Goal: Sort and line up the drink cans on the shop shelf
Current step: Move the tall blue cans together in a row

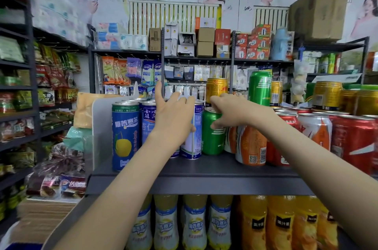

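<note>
On the dark grey shelf (204,170), head view: the green can (212,137) stands upright between a white-and-blue can (193,143) and the orange cans (252,143). The right hand (231,110) grips its upper rim, fingers curled over the top, thumb on the wall. The left hand (173,114) lies straight-fingered against the white-and-blue can, grasping nothing. Judgement: rigid, smooth, probably full and fairly heavy; thin walls may dent. A hold round the mid-body would be surer than the rim.
</note>
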Motion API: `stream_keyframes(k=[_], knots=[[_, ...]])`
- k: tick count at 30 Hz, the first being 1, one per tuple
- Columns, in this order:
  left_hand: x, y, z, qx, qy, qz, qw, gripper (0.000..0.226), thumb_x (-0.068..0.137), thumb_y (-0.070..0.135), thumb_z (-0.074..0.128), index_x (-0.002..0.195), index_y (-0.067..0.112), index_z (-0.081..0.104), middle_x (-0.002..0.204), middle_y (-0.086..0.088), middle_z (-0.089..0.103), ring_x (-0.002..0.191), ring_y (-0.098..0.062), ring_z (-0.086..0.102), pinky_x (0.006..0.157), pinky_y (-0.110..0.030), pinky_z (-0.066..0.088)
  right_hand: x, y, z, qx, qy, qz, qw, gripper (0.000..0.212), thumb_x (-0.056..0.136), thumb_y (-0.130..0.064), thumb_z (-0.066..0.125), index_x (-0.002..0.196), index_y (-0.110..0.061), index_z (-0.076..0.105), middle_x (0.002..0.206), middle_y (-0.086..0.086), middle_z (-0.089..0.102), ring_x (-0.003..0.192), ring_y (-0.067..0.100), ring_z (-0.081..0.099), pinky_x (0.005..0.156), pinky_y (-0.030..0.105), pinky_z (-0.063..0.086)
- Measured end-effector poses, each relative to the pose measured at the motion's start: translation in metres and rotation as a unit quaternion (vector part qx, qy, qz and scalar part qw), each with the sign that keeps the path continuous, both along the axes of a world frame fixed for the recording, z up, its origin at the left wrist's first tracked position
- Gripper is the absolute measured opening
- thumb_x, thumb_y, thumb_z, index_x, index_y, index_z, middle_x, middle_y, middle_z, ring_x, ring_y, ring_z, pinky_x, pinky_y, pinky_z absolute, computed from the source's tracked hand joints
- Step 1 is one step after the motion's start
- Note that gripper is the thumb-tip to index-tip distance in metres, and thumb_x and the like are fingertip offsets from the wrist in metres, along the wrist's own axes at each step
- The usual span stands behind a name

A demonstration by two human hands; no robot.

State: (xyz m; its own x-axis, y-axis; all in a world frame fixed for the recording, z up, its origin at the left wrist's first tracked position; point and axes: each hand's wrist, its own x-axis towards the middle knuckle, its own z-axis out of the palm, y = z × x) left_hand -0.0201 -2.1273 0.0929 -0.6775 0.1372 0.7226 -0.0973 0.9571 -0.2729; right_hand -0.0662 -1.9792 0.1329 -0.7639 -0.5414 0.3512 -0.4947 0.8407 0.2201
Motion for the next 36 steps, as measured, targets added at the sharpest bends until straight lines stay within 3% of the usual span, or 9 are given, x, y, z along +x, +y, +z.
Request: stream_keyframes(k=[5, 14, 16, 19, 23, 26, 28, 31, 36], knots=[[-0.005, 0.002, -0.001, 0.012, 0.003, -0.008, 1.0, 0.045, 0.085, 0.037, 0.062, 0.121, 0.015, 0.044, 0.109, 0.004, 0.063, 0.121, -0.018, 0.045, 0.11, -0.058, -0.009, 0.005, 0.004, -0.001, -0.025, -0.017, 0.038, 0.999, 0.048, 0.074, -0.048, 0.073, 0.075, -0.022, 0.033, 0.077, -0.008, 0.039, 0.082, 0.018, 0.043, 0.075, 0.033, 0.032], [-0.01, 0.012, 0.002, -0.001, 0.009, 0.013, 1.0, 0.027, 0.089, 0.027, 0.058, 0.111, 0.016, 0.046, 0.09, 0.005, 0.064, 0.101, -0.021, 0.057, 0.111, -0.055, -0.007, 0.016, 0.029, 0.009, -0.101, -0.048, 0.121, 0.986, 0.069, 0.067, -0.041, 0.081, 0.122, -0.017, 0.045, 0.114, -0.003, 0.056, 0.1, 0.018, 0.054, 0.086, 0.033, 0.048], [-0.013, 0.017, 0.002, -0.006, 0.017, 0.016, 1.0, 0.023, 0.091, 0.025, 0.055, 0.109, 0.016, 0.046, 0.088, 0.005, 0.064, 0.097, -0.022, 0.059, 0.112, -0.054, -0.007, 0.024, 0.038, 0.017, -0.127, -0.048, 0.142, 0.98, 0.066, 0.069, -0.037, 0.08, 0.123, -0.019, 0.048, 0.115, -0.007, 0.053, 0.1, 0.012, 0.053, 0.08, 0.023, 0.047], [-0.019, 0.019, 0.003, 0.005, 0.014, 0.014, 1.0, 0.025, 0.091, 0.022, 0.056, 0.113, 0.017, 0.047, 0.089, 0.004, 0.065, 0.096, -0.022, 0.061, 0.112, -0.053, -0.005, 0.034, 0.049, 0.026, -0.161, -0.037, 0.161, 0.973, 0.062, 0.07, -0.036, 0.079, 0.124, -0.022, 0.052, 0.11, -0.013, 0.052, 0.095, 0.008, 0.052, 0.069, 0.01, 0.037], [-0.018, 0.015, -0.002, 0.093, 0.043, -0.082, 0.991, 0.032, 0.093, 0.018, 0.056, 0.124, 0.02, 0.048, 0.114, 0.004, 0.062, 0.114, -0.02, 0.053, 0.111, -0.044, 0.003, 0.037, 0.057, 0.028, -0.225, -0.056, 0.176, 0.957, 0.058, 0.067, -0.037, 0.081, 0.119, -0.028, 0.057, 0.108, -0.01, 0.063, 0.09, 0.002, 0.058, 0.067, 0.013, 0.042], [0.013, 0.019, -0.013, 0.375, 0.038, -0.322, 0.869, 0.027, 0.097, 0.027, 0.048, 0.122, 0.024, 0.057, 0.11, 0.006, 0.066, 0.108, -0.01, 0.057, 0.101, -0.027, 0.038, 0.04, 0.061, 0.022, -0.265, -0.063, 0.183, 0.945, 0.06, 0.066, -0.037, 0.082, 0.12, -0.028, 0.059, 0.114, -0.014, 0.061, 0.095, -0.001, 0.056, 0.07, 0.012, 0.042], [0.035, 0.025, -0.024, 0.438, -0.033, -0.391, 0.809, 0.041, 0.087, 0.045, 0.057, 0.124, 0.026, 0.055, 0.113, 0.013, 0.063, 0.106, 0.001, 0.058, 0.097, -0.023, 0.045, 0.047, 0.061, 0.017, -0.299, -0.08, 0.195, 0.931, 0.059, 0.066, -0.034, 0.082, 0.121, -0.026, 0.06, 0.114, -0.016, 0.06, 0.093, -0.002, 0.056, 0.066, 0.009, 0.043], [0.048, 0.031, -0.042, 0.432, -0.094, -0.364, 0.82, 0.076, 0.068, 0.052, 0.074, 0.134, 0.034, 0.042, 0.109, 0.027, 0.053, 0.107, 0.002, 0.055, 0.096, -0.02, 0.045, 0.061, 0.056, 0.004, -0.349, -0.105, 0.206, 0.908, 0.059, 0.066, -0.03, 0.082, 0.121, -0.027, 0.061, 0.109, -0.02, 0.059, 0.094, -0.005, 0.055, 0.07, 0.008, 0.044], [0.064, 0.041, -0.073, 0.525, -0.062, -0.395, 0.751, 0.06, 0.065, 0.033, 0.083, 0.113, 0.048, 0.05, 0.088, 0.041, 0.061, 0.094, 0.017, 0.058, 0.08, -0.008, 0.045, 0.082, 0.055, -0.045, -0.468, -0.121, 0.235, 0.843, 0.068, 0.065, -0.027, 0.082, 0.128, -0.03, 0.055, 0.121, -0.023, 0.055, 0.107, -0.006, 0.055, 0.089, 0.015, 0.048]])
